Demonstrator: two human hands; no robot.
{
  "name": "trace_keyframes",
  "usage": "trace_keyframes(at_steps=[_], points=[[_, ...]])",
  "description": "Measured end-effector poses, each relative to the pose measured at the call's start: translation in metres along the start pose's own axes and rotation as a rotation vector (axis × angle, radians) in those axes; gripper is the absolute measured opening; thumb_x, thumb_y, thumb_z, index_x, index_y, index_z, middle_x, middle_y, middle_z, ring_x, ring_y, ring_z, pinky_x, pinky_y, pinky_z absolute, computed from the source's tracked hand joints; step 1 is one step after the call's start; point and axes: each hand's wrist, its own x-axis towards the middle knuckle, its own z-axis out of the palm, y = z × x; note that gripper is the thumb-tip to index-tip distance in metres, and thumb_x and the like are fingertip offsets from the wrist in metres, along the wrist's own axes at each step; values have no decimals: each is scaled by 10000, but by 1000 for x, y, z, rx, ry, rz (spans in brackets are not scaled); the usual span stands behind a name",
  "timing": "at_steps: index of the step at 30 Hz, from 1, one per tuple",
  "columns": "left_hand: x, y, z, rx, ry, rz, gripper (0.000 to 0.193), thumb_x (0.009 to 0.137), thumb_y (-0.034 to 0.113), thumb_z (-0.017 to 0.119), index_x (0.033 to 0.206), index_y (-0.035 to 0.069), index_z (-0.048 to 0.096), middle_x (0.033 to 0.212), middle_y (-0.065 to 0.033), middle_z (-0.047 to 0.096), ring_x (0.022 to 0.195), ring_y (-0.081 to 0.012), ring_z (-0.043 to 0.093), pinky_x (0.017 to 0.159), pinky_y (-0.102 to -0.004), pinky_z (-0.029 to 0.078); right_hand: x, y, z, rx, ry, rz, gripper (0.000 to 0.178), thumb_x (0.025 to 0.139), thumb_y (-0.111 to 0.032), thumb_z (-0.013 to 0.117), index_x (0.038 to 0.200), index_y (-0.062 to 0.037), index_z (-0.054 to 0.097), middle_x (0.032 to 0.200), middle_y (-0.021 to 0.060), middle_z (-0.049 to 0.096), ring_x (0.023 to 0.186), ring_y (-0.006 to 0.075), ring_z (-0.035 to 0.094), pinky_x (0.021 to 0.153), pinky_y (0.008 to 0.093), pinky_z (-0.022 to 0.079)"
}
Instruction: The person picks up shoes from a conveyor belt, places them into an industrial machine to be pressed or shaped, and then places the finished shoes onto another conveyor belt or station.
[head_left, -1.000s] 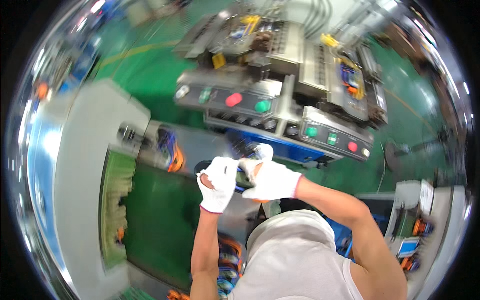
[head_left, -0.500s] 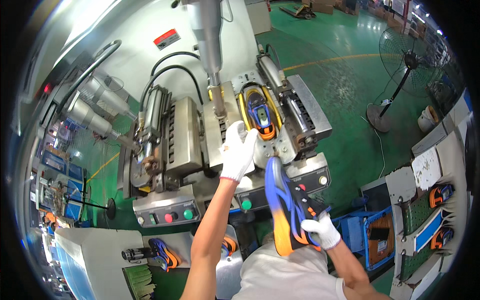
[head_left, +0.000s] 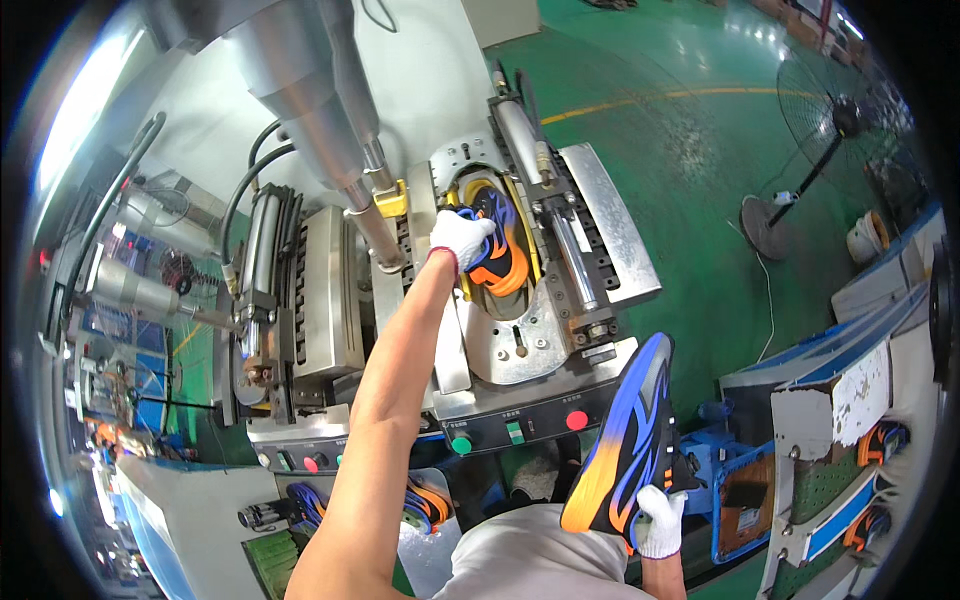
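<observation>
My left hand (head_left: 462,242), in a white glove, reaches into the metal pressing machine (head_left: 508,345). Its fingers are closed on a blue, black and orange sneaker (head_left: 508,262), which lies tilted on its side within the oval, yellow-edged station. Part of that shoe is hidden behind the glove. Low on the right, my right hand (head_left: 661,520), gloved as well, grips a second sneaker (head_left: 625,445) of the same colours near its heel. This one is held in the air with its toe pointing up and away from me.
Above my left hand hangs a thick metal cylinder (head_left: 300,95). A control panel with red and green buttons (head_left: 576,420) runs along the machine's front. More sneakers (head_left: 428,503) lie on a low shelf. Rack (head_left: 840,430), blue crate (head_left: 745,500) and fan (head_left: 845,117) stand right.
My left hand has moved forward onto the shoe in the station and tilted it sideways. The shoe in my right hand has shifted right. The whole view has shifted too.
</observation>
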Motion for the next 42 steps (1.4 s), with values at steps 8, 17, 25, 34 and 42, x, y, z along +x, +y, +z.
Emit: trace_keyframes(at_steps=[8,17,25,34,42], points=[[-204,-52,-87,-260,228,243,504,815,215,822,1208,-32,625,1020,-78,718,903,-116,656,817,-297,544,52,-40,116,-552,-282,-481,387,809,-4,799,1176,16,678,1044,54,708,866,142,672,830,316,561],[-478,-201,-135,-242,277,-258,566,710,132,882,1183,-2,600,1025,-66,691,933,-144,660,881,-325,544,296,15,354,-1175,-563,-461,417,754,-232,798,1045,51,700,1000,206,735,893,320,727,831,395,579],[-627,-343,-78,95,809,-945,709,735,239,847,1281,-76,522,1119,-225,693,1024,-340,683,964,-421,525,318,71,389,-1709,-506,-935,363,703,-402,716,783,-48,710,848,247,700,817,409,698,748,478,550],[-586,-454,32,-390,1324,-1008,652,781,275,840,1303,14,548,1138,-165,692,1078,-303,674,1003,-417,492,147,87,321,-1276,-673,-1151,676,962,-213,710,1498,63,403,1459,240,532,1337,346,531,1141,424,396],[-612,-473,-7,-191,888,-737,487,786,297,774,1141,7,609,1087,-262,657,1052,-439,635,914,-523,510,52,245,180,-2047,-1247,-1424,1028,778,-232,818,1561,84,232,1611,341,243,1509,476,218,1250,509,176]])
